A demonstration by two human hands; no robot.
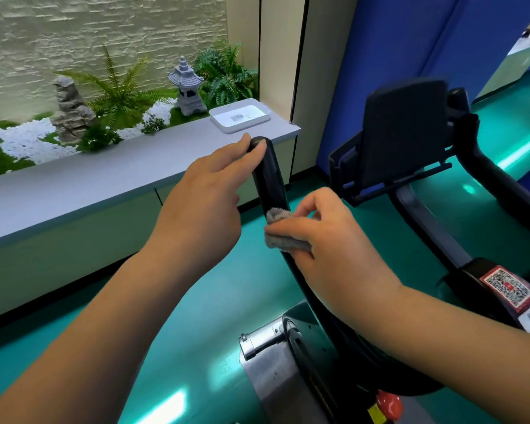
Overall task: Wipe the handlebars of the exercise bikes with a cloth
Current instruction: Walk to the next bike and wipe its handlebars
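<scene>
Gleaming teal floor [214, 301] w/ grey ledge [104, 175] — blue wall panels [389, 56].

Open floor [221, 301] left of handlebar [270, 179] — console [404, 133] crowds the right.

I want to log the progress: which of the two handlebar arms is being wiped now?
The left handlebar arm: the right hand presses the grey cloth on it; the other arm is untouched.

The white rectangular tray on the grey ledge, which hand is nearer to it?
Left. The left hand rests its fingertips on the black handlebar tip, just below the white rectangular tray. The right hand, gripping the grey cloth, sits lower down the bar.
</scene>
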